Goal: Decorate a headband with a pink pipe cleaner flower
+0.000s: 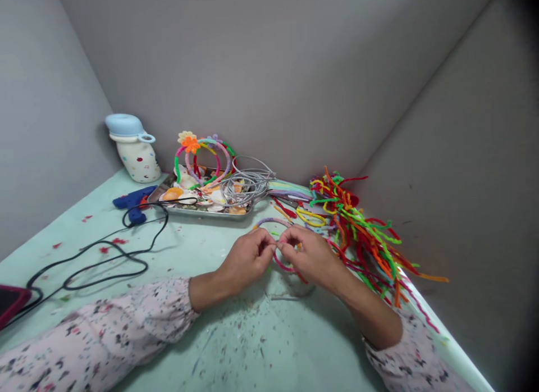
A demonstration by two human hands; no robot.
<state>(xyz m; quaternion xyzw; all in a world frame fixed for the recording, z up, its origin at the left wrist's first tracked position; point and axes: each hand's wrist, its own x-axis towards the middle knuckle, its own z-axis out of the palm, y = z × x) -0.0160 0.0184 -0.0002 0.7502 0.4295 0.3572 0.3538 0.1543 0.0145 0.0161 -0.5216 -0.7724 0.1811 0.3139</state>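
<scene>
1. My bare left hand (248, 258) and right hand (314, 258) pinch, fingertips almost meeting mid-frame; I cannot tell what they grip.
2. A round, fuzzy purple-and-pink ring (272, 219) shows at the frame's centre, partly behind my hands.

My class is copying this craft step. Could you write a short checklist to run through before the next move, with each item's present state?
1. Is the left hand meeting the right hand, fingers pinched? Ok.
2. Is the thing pinched between them identifiable? Cannot tell; too small and hidden.
3. Is the blue glue gun away from both hands? Ok, it lies off to the left.
4. Is the black cord apart from the hands? Ok.
5. Are the fuzzy stems sorted? Not ok; colours lie jumbled at the right.
</scene>
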